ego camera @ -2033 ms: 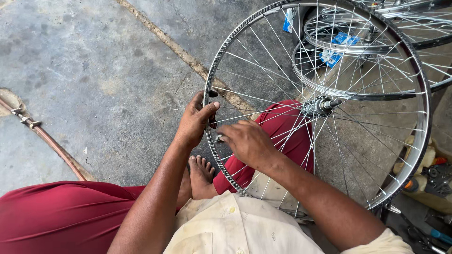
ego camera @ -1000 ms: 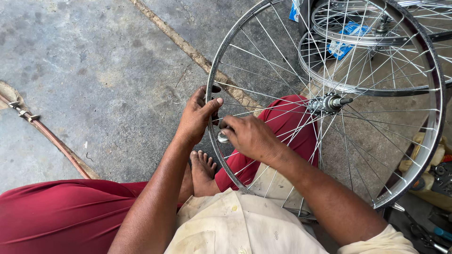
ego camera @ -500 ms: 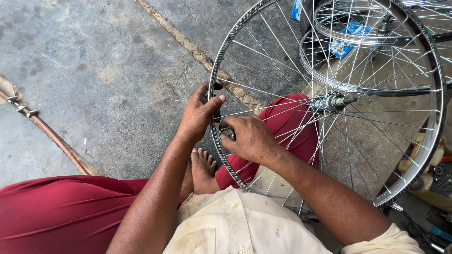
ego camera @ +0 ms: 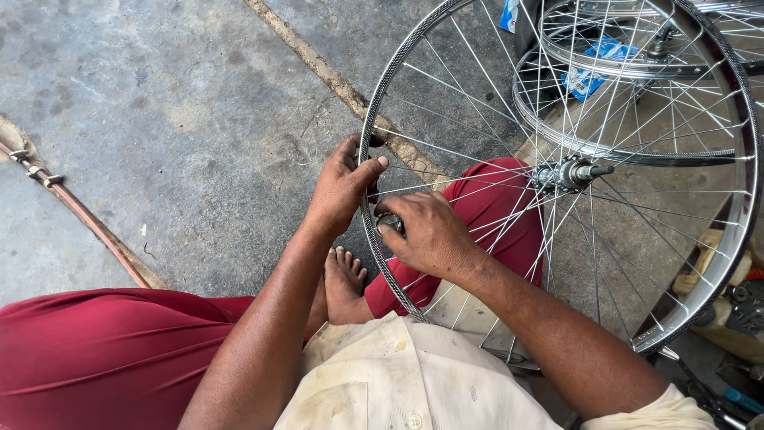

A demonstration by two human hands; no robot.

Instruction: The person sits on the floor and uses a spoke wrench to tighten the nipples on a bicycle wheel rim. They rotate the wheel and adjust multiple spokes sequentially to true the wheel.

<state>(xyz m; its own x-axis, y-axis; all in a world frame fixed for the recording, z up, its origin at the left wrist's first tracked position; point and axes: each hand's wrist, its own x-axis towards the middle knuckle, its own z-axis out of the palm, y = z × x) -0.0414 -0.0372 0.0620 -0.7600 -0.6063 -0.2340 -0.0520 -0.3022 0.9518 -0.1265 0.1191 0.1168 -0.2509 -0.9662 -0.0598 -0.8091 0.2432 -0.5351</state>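
My left hand (ego camera: pixel 341 187) is wrapped over the near edge of the wheel rim (ego camera: pixel 372 231), thumb laid across the top and fingers curled tight around the metal from outside. My right hand (ego camera: pixel 426 232) sits just beside it, inside the rim among the spokes (ego camera: pixel 477 159), its fingers pinched together on a small dark metal tool (ego camera: pixel 390 222) pressed against the rim's inner face; how the tool sits there I cannot tell. The two hands almost touch across the rim. The wheel stands upright in front of me, its hub (ego camera: pixel 567 172) well to the right of my hands, spokes fanning out from it. Behind the spokes lies my bent knee in red cloth (ego camera: pixel 485 199), and my bare foot (ego camera: pixel 344 283) rests on the concrete floor (ego camera: pixel 183 119) below my left wrist. Beyond the hub, more bare rims (ego camera: pixel 605 147) lie stacked with a blue packet (ego camera: pixel 585 78) seen through them. A rusty hose (ego camera: pixel 87 223) runs across the floor, well apart on my left.
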